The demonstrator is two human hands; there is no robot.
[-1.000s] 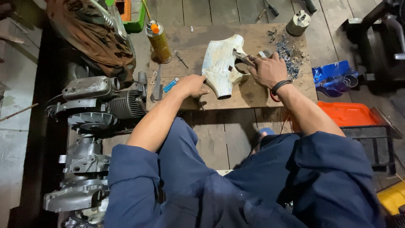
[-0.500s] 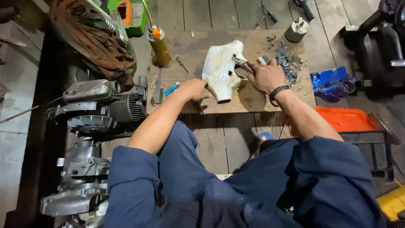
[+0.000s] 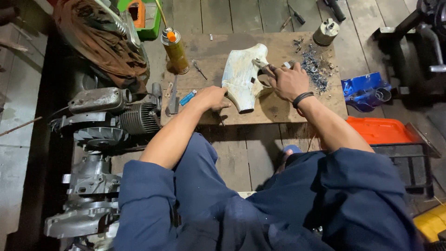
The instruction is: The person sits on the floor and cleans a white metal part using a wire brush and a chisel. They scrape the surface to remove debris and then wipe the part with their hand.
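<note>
Closest in, it's blue coverall knees, then both bare forearms reaching out to the pale cover panel (image 3: 244,76), which lies flat on the wooden board acting as a counter (image 3: 218,51) on the floor. The left hand (image 3: 211,96) sits against the panel's near-left edge, fingers curled down and pressed onto the board beside it, steadying it. The right hand (image 3: 289,81) is at the panel's right side, fingers closed around a pair of pliers (image 3: 261,66) whose nose pokes into the cutout on that side; can't tell what the tip is biting. My read: that panel is thin, stiff sheet, light but springy, with worn paint and probably sharp edges at the cutouts, so it'd skate around unless pinned flat. Best hold looks like the broad curved edges, not the narrow waist. Right of the panel there's a pile of metal scraps (image 3: 316,65), left of it a blue lighter (image 3: 188,97) and an engine block (image 3: 111,116) off the board. Beyond the panel stands a yellow spray can (image 3: 175,50) and a small metal cylinder (image 3: 325,31).
</note>
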